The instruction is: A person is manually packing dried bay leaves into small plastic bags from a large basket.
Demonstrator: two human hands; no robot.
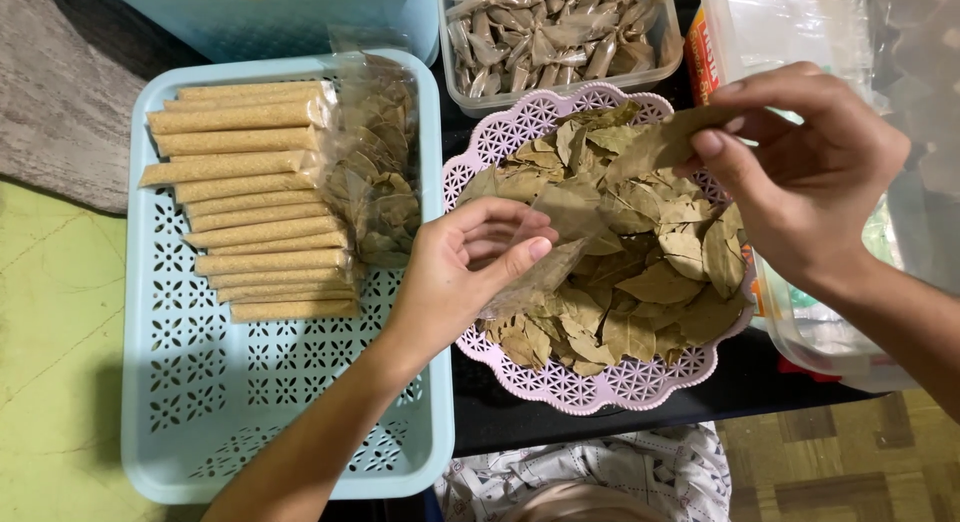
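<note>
Hands [455, 272]: 2; baskets [640, 382]: 1; trays [200, 422]: 1

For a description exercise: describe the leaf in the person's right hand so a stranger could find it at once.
Start at the round pink lattice plastic basket heaped with dried brown-green leaves. Above its upper right rim, the right hand pinches one long dried leaf. Unlike the others, it is lifted off the heap.

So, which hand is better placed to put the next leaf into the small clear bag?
Probably the right hand: it already pinches a dried leaf above the pink basket. The left hand is occupied, holding the clear bag.
</note>
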